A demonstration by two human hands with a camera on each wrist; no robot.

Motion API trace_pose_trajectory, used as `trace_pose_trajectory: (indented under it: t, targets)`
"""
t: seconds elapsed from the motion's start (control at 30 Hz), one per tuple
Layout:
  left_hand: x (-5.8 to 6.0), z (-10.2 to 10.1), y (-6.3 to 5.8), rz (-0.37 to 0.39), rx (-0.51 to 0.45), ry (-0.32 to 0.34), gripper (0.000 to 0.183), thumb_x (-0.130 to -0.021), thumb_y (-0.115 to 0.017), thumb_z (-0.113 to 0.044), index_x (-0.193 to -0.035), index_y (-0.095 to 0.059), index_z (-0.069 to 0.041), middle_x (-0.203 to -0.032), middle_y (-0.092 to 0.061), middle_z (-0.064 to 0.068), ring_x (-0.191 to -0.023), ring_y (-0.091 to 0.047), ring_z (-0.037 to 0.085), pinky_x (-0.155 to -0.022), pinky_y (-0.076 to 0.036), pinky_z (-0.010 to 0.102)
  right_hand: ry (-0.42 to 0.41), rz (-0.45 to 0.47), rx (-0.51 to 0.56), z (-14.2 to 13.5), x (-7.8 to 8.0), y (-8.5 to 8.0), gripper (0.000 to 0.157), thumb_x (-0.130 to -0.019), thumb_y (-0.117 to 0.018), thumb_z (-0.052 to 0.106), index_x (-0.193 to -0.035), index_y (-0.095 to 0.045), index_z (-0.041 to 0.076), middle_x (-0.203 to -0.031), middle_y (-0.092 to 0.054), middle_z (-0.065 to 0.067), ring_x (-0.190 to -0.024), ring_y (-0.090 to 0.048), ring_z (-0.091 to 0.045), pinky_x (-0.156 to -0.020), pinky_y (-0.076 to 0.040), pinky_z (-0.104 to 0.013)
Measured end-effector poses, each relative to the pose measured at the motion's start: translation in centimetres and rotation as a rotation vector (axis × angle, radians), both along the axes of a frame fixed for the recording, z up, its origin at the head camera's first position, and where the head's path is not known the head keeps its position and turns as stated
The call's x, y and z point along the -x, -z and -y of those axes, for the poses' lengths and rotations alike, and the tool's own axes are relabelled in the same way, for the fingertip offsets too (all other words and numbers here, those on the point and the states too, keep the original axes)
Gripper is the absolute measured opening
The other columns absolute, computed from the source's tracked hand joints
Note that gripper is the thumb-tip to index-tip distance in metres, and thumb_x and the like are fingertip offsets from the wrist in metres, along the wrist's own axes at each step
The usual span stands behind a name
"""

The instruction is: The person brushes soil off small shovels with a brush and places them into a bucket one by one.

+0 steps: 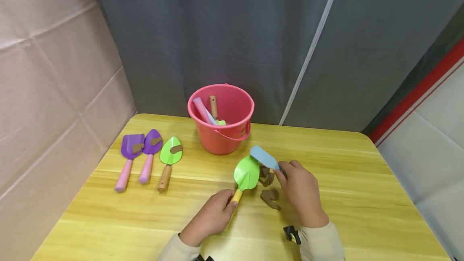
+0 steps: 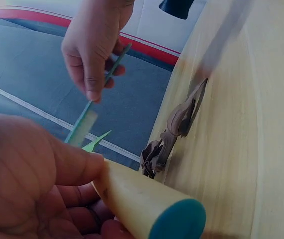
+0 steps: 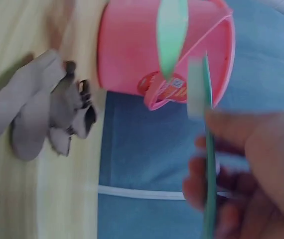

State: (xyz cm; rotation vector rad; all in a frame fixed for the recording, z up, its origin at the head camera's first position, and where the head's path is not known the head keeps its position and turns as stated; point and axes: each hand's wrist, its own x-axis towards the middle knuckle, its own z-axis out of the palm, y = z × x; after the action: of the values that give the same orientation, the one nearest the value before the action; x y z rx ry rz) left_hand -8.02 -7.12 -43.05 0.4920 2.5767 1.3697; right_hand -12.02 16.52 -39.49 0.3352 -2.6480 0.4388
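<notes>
My left hand (image 1: 214,212) grips the yellow handle of a small toy trowel (image 1: 246,172) with a bright green blade, held above the table. In the left wrist view the handle's end (image 2: 179,219) is teal. My right hand (image 1: 301,190) holds a light blue brush (image 1: 264,157); pale bristles (image 3: 197,87) show in the right wrist view. The brush head overlaps the trowel blade's upper edge in the head view. Below and right of the blade, curled brown pieces (image 1: 270,199) lie on the table, several of them bunched together (image 3: 72,107).
Behind the hands stands a red bucket (image 1: 217,142) with handled tools inside. At left lie two purple trowels (image 1: 129,143) with pink handles and a green trowel (image 1: 168,157) with a wooden handle, brown patches on their blades. A grey curtain (image 1: 217,31) hangs behind the table.
</notes>
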Motion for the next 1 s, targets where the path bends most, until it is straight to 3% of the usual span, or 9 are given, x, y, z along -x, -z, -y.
trace_pose_trajectory:
  t: [0.13, 0.2, 0.37, 0.43, 0.63, 0.7, 0.87, 0.93, 1.0]
  targets:
    - [0.16, -0.04, 0.0, -0.003, 0.013, 0.005, 0.008, -0.101, -0.055, -0.011, -0.101, -0.059, -0.005, -0.08, -0.049, 0.0, -0.069, -0.047, 0.013, -0.062, -0.042, 0.029, -0.207, 0.071, -0.019, 0.26, -0.11, -0.27, 0.023, -0.085, -0.08, 0.02, -0.106, -0.075, 0.012, -0.084, -0.06, 0.005, -0.06, -0.048, -0.007, -0.054, -0.044, -0.027]
    - [0.21, -0.04, -0.03, -0.005, 0.012, 0.009, 0.008, -0.101, -0.055, -0.011, -0.101, -0.059, -0.005, -0.08, -0.049, 0.0, -0.069, -0.047, 0.012, -0.061, -0.042, 0.029, -0.239, 0.103, -0.03, 0.29, -0.11, -0.36, 0.022, -0.086, -0.079, 0.021, -0.107, -0.075, 0.013, -0.084, -0.06, 0.007, -0.062, -0.049, -0.006, -0.056, -0.045, -0.027]
    - [0.19, -0.03, -0.11, -0.005, 0.004, 0.013, 0.009, -0.101, -0.055, -0.01, -0.102, -0.06, -0.003, -0.079, -0.048, 0.0, -0.067, -0.046, 0.012, -0.06, -0.042, 0.028, -0.051, 0.063, -0.044, -0.27, -0.04, -0.6, 0.021, -0.087, -0.078, 0.02, -0.104, -0.075, 0.009, -0.081, -0.06, -0.002, -0.056, -0.051, -0.014, -0.05, -0.045, -0.034]
    - [0.18, -0.02, -0.12, -0.011, 0.01, 0.009, 0.009, -0.101, -0.055, -0.01, -0.102, -0.06, -0.003, -0.079, -0.049, -0.001, -0.067, -0.046, 0.011, -0.061, -0.042, 0.028, -0.033, 0.041, -0.04, -0.44, 0.02, -0.69, 0.021, -0.086, -0.079, 0.019, -0.103, -0.075, 0.008, -0.081, -0.06, -0.003, -0.055, -0.05, -0.014, -0.048, -0.045, -0.034]
    - [0.17, -0.11, -0.13, -0.033, 0.017, 0.009, 0.007, -0.1, -0.056, -0.009, -0.101, -0.061, -0.004, -0.08, -0.049, -0.002, -0.069, -0.047, 0.011, -0.062, -0.043, 0.028, -0.288, 0.082, -0.04, -0.14, 0.17, -0.52, 0.024, -0.084, -0.081, 0.02, -0.106, -0.076, 0.014, -0.081, -0.057, 0.007, -0.061, -0.047, -0.006, -0.055, -0.044, -0.026]
    - [0.14, -0.15, -0.14, -0.029, 0.014, 0.013, 0.007, -0.1, -0.056, -0.01, -0.101, -0.061, -0.005, -0.08, -0.049, -0.002, -0.069, -0.047, 0.011, -0.062, -0.043, 0.028, -0.261, 0.097, -0.043, -0.09, 0.14, -0.45, 0.022, -0.085, -0.08, 0.021, -0.105, -0.076, 0.014, -0.08, -0.057, 0.007, -0.06, -0.046, -0.006, -0.055, -0.044, -0.026]
    - [-0.01, -0.15, -0.02, -0.011, 0.015, 0.013, 0.008, -0.1, -0.056, -0.01, -0.102, -0.06, -0.004, -0.08, -0.05, -0.002, -0.069, -0.047, 0.011, -0.062, -0.043, 0.028, -0.023, 0.09, -0.033, -0.41, -0.02, -0.63, 0.018, -0.088, -0.077, 0.02, -0.101, -0.074, 0.009, -0.076, -0.057, -0.001, -0.054, -0.046, -0.013, -0.047, -0.042, -0.033]
    - [-0.04, -0.14, 0.04, -0.01, 0.015, 0.012, 0.007, -0.1, -0.056, -0.01, -0.102, -0.06, -0.004, -0.08, -0.05, -0.001, -0.069, -0.047, 0.011, -0.062, -0.043, 0.028, -0.023, 0.091, -0.02, -0.46, -0.11, -0.79, 0.018, -0.088, -0.077, 0.019, -0.102, -0.074, 0.008, -0.077, -0.058, -0.002, -0.054, -0.045, -0.013, -0.047, -0.041, -0.033]
    - [-0.05, -0.13, 0.08, -0.009, 0.011, 0.013, 0.007, -0.1, -0.055, -0.01, -0.102, -0.06, -0.004, -0.08, -0.05, -0.001, -0.069, -0.047, 0.01, -0.062, -0.043, 0.028, -0.092, 0.109, -0.005, -0.37, -0.22, -0.89, 0.021, -0.087, -0.077, 0.019, -0.105, -0.075, 0.009, -0.079, -0.059, 0.001, -0.056, -0.045, -0.011, -0.05, -0.041, -0.031]
